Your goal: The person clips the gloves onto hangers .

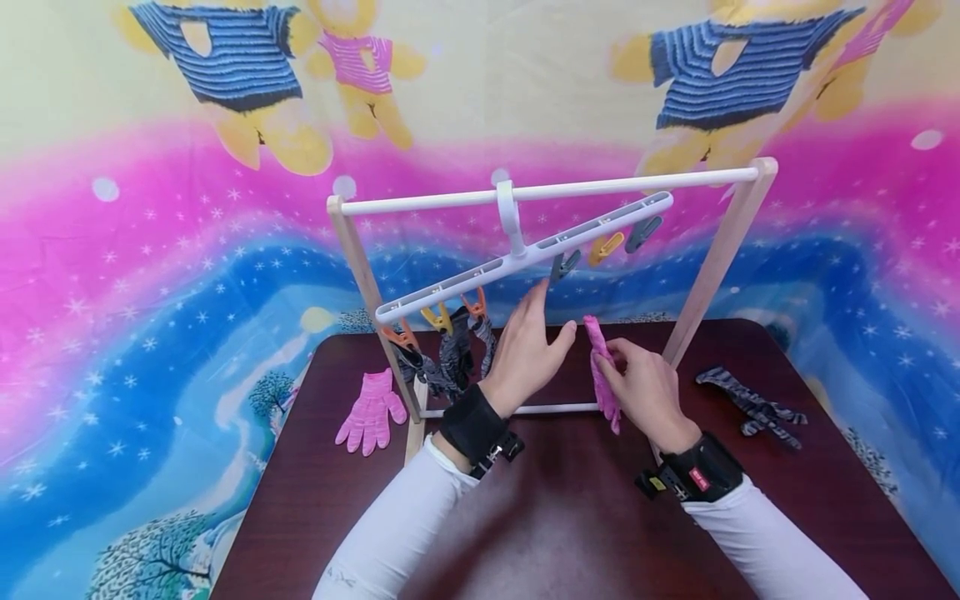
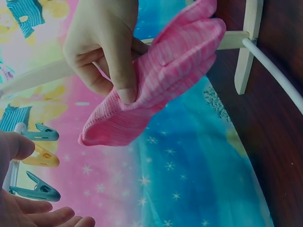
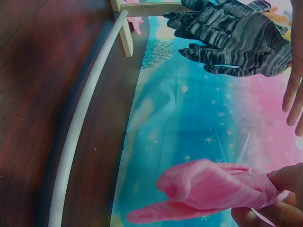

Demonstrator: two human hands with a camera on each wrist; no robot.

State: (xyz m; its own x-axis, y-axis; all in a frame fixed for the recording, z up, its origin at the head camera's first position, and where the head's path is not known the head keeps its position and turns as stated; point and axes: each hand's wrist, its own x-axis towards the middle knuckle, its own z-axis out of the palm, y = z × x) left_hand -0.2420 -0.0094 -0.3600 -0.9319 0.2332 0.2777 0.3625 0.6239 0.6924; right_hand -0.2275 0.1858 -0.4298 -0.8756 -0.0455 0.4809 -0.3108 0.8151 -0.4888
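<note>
The tabletop (image 1: 558, 517) is backed by bear-printed fabric (image 1: 510, 108); a pink knit glove (image 1: 600, 379) is pinched by the right hand (image 1: 647, 390), the left hand (image 1: 527, 350) held wide.

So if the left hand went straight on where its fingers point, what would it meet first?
The left hand would probably meet the innermost blue-grey plastic clothespin on the right half of the white plastic hanger, though depth is unclear.
</note>
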